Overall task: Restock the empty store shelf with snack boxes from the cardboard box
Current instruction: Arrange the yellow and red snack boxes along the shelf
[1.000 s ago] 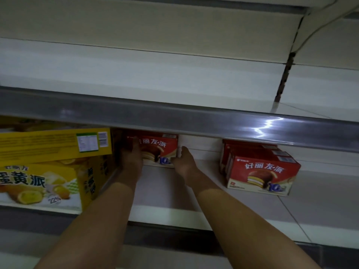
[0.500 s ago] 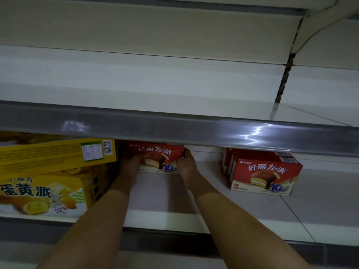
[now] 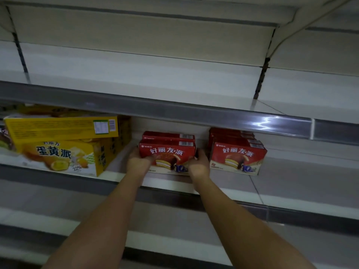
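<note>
Two red snack boxes (image 3: 168,150) stand one behind the other on the white middle shelf (image 3: 287,183). My left hand (image 3: 138,163) grips the front box's left end and my right hand (image 3: 199,166) grips its right end. A second row of the same red boxes (image 3: 237,154) stands just to the right, a small gap away. The cardboard box is out of view.
Large yellow snack boxes (image 3: 64,146) are stacked on the same shelf to the left, close to my left hand. A grey price rail (image 3: 174,111) of the bare upper shelf hangs low above the red boxes. Bare shelf stretches right of the red rows.
The red boxes between my hands have come forward toward the shelf's front edge, and a second box now shows behind the first. The view has shifted down.
</note>
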Tool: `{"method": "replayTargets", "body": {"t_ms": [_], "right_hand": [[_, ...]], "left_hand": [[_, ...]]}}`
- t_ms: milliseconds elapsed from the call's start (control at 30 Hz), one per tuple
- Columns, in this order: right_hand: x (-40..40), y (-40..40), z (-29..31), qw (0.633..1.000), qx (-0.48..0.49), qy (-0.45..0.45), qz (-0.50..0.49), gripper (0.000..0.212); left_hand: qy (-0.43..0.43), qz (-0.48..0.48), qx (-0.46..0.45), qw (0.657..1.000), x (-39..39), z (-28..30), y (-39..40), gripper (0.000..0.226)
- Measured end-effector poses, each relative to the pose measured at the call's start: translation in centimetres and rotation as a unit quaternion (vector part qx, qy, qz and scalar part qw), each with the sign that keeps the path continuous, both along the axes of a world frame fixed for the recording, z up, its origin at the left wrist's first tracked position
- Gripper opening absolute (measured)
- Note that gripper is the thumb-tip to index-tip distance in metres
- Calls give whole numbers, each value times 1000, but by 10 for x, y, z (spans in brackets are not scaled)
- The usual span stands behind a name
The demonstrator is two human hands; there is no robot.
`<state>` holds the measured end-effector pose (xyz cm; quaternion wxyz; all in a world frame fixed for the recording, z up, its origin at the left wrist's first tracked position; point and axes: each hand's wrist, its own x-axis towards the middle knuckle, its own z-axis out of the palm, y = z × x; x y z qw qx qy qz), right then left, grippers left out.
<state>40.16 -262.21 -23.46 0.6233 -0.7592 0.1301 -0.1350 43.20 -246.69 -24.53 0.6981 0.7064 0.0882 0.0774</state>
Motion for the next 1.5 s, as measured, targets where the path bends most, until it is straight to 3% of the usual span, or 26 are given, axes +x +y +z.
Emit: {"method": "replayTargets", "body": {"t_ms": [167, 333, 600, 967, 1067, 1167, 1233, 1300, 1500], "right_hand": [[-37, -38, -1, 999, -3, -14, -43, 38], [-64, -79, -3, 997, -31, -10, -72, 37], [-87, -153, 1, 987, -7, -34, -159, 20], [-72, -189, 14, 991, 42, 26, -125, 14], [-72, -186, 14, 989, -16, 75, -125, 26], [-79, -171, 19, 957, -155, 57, -238, 51], [-87, -154, 31, 927, -198, 5, -320, 47], [-88, -132, 43, 921, -204, -40, -329, 43], [-77, -52, 59, 955, -171, -112, -215, 14]], "left_hand": [[-26, -45, 107, 993, -37, -3, -23, 47], [-39, -74, 153, 985, -56, 8, -57, 42], [-64, -127, 174, 974, -65, 8, -140, 45], [-11, -127, 174, 977, -44, 5, -174, 37], [-3, -137, 162, 977, -47, 5, -173, 46], [-8, -111, 146, 983, -56, 9, -166, 52], [-13, -91, 138, 986, -65, 12, -155, 46], [-18, -63, 134, 989, -70, 15, -137, 36], [-42, 67, 107, 991, -78, 22, -59, 10]]}}
